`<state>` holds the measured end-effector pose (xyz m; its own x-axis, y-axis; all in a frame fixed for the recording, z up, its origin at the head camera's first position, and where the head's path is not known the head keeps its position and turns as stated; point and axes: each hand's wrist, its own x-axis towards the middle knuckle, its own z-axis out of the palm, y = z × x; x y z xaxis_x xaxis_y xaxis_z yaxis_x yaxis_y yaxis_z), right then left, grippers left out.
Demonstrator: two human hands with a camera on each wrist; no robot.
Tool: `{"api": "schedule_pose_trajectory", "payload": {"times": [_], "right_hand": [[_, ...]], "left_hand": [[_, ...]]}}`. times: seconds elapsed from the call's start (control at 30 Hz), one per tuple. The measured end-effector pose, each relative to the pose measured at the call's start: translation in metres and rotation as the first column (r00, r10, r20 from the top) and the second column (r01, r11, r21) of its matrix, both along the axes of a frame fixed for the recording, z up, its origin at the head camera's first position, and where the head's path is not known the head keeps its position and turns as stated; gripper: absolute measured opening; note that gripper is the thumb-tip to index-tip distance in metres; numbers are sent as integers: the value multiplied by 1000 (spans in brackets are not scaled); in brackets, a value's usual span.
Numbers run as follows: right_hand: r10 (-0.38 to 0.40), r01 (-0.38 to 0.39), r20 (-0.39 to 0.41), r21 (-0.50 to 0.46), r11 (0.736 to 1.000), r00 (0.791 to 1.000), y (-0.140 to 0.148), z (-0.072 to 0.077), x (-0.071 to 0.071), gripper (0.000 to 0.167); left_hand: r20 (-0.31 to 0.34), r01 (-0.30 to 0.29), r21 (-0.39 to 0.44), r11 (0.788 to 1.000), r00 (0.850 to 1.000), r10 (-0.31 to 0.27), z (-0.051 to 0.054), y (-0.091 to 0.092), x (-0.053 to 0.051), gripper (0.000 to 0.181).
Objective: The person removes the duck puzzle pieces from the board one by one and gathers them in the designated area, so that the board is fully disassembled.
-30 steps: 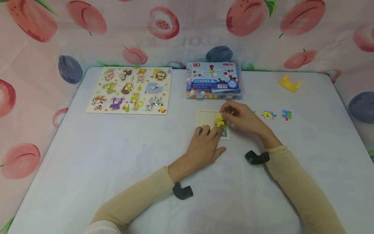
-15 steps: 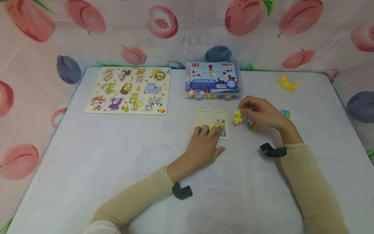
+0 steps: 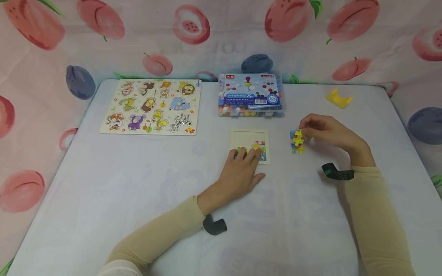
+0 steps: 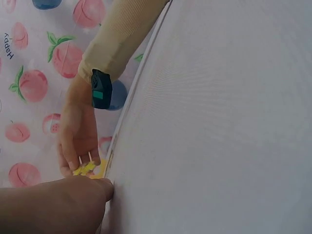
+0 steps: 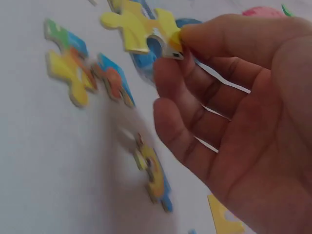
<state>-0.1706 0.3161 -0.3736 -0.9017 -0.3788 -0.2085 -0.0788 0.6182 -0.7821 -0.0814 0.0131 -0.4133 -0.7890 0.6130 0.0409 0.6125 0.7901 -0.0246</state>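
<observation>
My left hand (image 3: 239, 172) rests with fingertips over the lower part of a small jigsaw tray (image 3: 250, 135); its fingers hide some of the fitted pieces. A few colourful pieces show in the tray's lower right corner. Between thumb and fingers, my right hand (image 3: 333, 132) pinches a yellow puzzle piece (image 5: 141, 27), held above the table. Loose jigsaw pieces lie beneath and beside it, among them a yellow and green piece (image 5: 68, 68), a blue and orange piece (image 5: 114, 80) and a yellow and blue piece (image 5: 156, 175).
A wooden animal puzzle board (image 3: 112, 108) lies at the back left. A clear box of molecular model parts (image 3: 250, 96) stands at the back middle. A yellow plastic bracket-like thing (image 3: 340, 100) sits at the back right. Fruit-patterned cloth (image 3: 221, 34) hangs behind the table.
My right hand has moved right, away from the tray, carrying the yellow puzzle piece over the loose pieces. The left hand stays where it was on the tray.
</observation>
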Motion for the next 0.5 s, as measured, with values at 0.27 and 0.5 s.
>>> {"api": "schedule_pose_trajectory", "payload": {"times": [0.27, 0.5], "right_hand": [[32, -37, 77, 62, 997, 997, 31, 3, 5, 21], [8, -25, 116, 149, 988, 993, 42, 3, 8, 25]], "left_hand": [[-20, 3, 15, 1000, 1000, -3, 0, -1, -1, 65], [-14, 6, 15, 1000, 1000, -6, 1, -1, 0, 66]]}}
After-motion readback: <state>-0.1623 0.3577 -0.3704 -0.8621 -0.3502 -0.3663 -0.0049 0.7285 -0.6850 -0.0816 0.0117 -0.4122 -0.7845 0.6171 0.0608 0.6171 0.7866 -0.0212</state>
